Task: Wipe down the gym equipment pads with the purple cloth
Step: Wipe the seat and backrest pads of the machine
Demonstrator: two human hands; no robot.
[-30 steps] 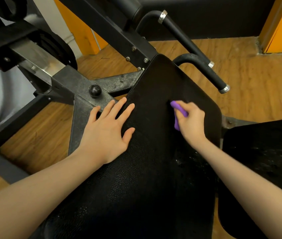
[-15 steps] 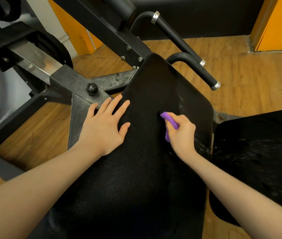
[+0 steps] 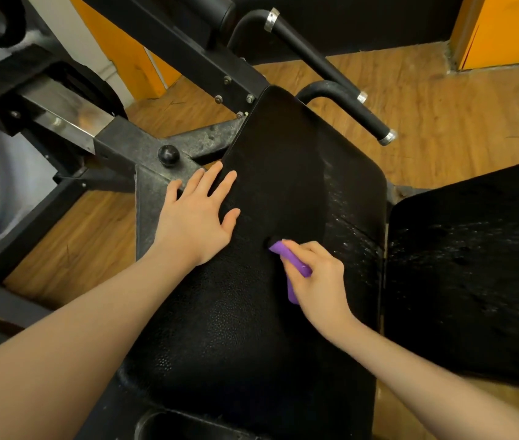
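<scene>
Vinyl, black and pebbled like coarse leather, covers the long tapered pad (image 3: 271,173), which narrows toward the far end and shows a wet sheen along its right side. A second black pad (image 3: 474,265) sits just beside it on the right, speckled with droplets. The purple cloth (image 3: 293,268), bunched into a smooth folded roll, lies against the middle of the long pad, grasped in the curled fingers of the right hand (image 3: 318,281). The left hand (image 3: 198,217) rests flat with fingers spread on the pad's left edge, near the scuffed grey steel frame (image 3: 150,198) and its round black knob (image 3: 168,154). Wooden flooring (image 3: 442,106) lies beneath.
</scene>
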